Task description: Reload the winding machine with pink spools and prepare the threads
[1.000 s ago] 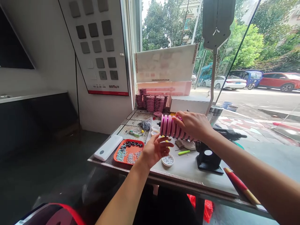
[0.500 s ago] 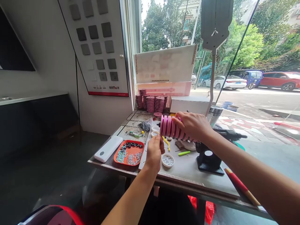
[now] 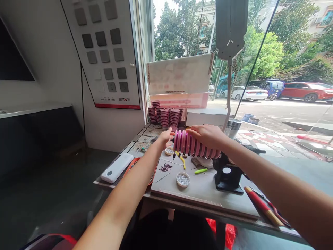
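A row of pink discs [image 3: 193,146] sits edge-on along a horizontal rod, carried by a black stand [image 3: 227,175] on the table. My right hand [image 3: 206,135] rests on top of the row, fingers curled over the discs. My left hand [image 3: 164,137] reaches forward to the left end of the row, fingertips at the first disc. Whether it holds anything I cannot make out. Below the row lie a small white dish of beads [image 3: 183,179], a yellow hook-like piece [image 3: 181,158] and a green stick [image 3: 200,170].
Stacks of pink discs [image 3: 164,115] stand at the back by white boxes [image 3: 205,116]. An orange tray [image 3: 151,176] is partly hidden by my left arm, beside a white power bank [image 3: 117,167]. A red-handled tool [image 3: 261,205] lies at the right edge. Glass walls the far side.
My left hand has gone from below the row, near the bead dish, up and forward to the row's left end. The right hand stays on the discs. The view has shifted slightly.
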Motion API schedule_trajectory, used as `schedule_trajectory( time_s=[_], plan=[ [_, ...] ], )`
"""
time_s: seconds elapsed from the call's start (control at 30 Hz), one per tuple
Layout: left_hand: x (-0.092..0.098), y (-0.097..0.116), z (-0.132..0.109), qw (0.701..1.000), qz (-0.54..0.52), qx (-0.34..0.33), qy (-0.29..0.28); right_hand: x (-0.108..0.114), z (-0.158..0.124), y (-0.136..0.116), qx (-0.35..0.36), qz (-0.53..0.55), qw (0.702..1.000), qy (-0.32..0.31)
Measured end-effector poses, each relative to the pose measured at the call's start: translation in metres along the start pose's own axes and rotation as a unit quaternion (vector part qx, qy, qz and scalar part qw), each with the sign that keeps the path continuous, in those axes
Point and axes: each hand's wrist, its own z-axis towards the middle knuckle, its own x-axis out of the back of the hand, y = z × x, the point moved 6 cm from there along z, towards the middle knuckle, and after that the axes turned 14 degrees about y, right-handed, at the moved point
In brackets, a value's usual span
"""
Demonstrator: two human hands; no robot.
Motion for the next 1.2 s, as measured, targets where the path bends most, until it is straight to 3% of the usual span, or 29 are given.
schedule_trajectory(
  time_s=[0.07, 0.17, 0.27, 0.3, 0.37, 0.4, 0.47, 0.63, 1.2],
  plan=[
    [0.023, -0.003, -0.011, 0.999, 0.035, -0.010, 0.020, -0.006, 0.009, 0.004, 0.003, 0.029, 0.999, -0.034],
    [0.052, 0.008, -0.047, 0.993, 0.025, -0.090, 0.068, -0.013, 0.018, 0.010, -0.002, 0.066, 0.995, -0.073],
    [0.061, 0.000, -0.095, 0.982, -0.025, -0.164, 0.096, -0.017, 0.021, 0.014, -0.012, 0.086, 0.992, -0.092],
    [0.055, -0.012, -0.108, 0.987, -0.037, -0.148, 0.056, -0.017, 0.021, 0.014, -0.013, 0.089, 0.991, -0.096],
    [0.034, -0.057, -0.126, 0.999, -0.010, 0.025, -0.043, -0.016, 0.020, 0.014, -0.012, 0.090, 0.991, -0.100],
    [0.028, -0.071, -0.131, 0.998, -0.008, 0.048, -0.049, -0.015, 0.020, 0.013, -0.012, 0.088, 0.991, -0.100],
    [0.018, -0.088, -0.130, 0.996, -0.014, 0.070, -0.045, -0.014, 0.019, 0.012, -0.012, 0.080, 0.992, -0.095],
    [0.005, -0.092, -0.113, 0.995, -0.074, 0.061, -0.021, -0.009, 0.015, 0.009, -0.010, 0.054, 0.996, -0.071],
    [0.007, -0.096, -0.103, 0.991, -0.117, 0.055, 0.019, -0.007, 0.012, 0.009, -0.010, 0.038, 0.998, -0.054]
  ],
)
